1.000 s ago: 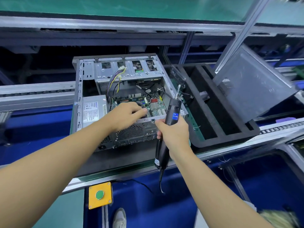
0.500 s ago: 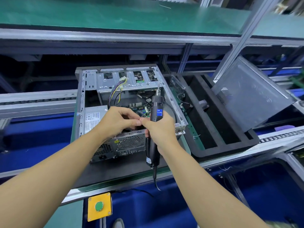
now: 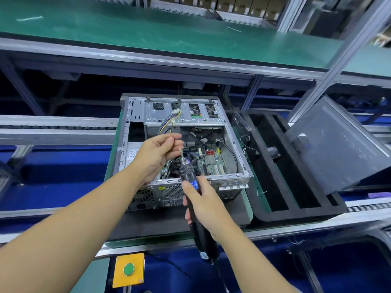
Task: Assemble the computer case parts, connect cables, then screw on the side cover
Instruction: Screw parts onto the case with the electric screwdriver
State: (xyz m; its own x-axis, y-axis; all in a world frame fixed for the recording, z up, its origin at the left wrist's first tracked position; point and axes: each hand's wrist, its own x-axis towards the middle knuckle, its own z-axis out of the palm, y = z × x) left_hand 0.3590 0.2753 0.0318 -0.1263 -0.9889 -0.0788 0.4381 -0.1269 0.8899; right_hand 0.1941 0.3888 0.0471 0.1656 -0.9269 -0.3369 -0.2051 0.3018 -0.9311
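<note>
1. A green-matted shelf (image 3: pixel 148 32) spans the top, with cardboard boxes (image 3: pixel 232 3) behind it.
2. A yellow box (image 3: pixel 120 278) bearing a round green button (image 3: pixel 128 269) sits below the bench (image 3: pixel 296 228) edge.
3. A black foam tray (image 3: pixel 296 212) with long slots lies on the bench, at the right.
4. Silver roller rails (image 3: pixel 53 127) run leftward above blue panels (image 3: pixel 53 176).

The computer case (image 3: pixel 229 177) lies open upward. The drive cage (image 3: pixel 169 115) covers its far end, and a wire bundle (image 3: pixel 166 126) hangs from there into the opening. The left hand (image 3: pixel 156 154) and the screwdriver (image 3: pixel 189 176), gripped by the right hand (image 3: pixel 204 207), occupy the near-left part. The circuit board (image 3: pixel 212 164) at the right is uncovered; a black cable (image 3: pixel 233 155) loops beside the right wall. Right of the case, the foam tray (image 3: pixel 296 213) has open slots, with the side panel (image 3: pixel 338 144) leaning over its far-right corner.
</note>
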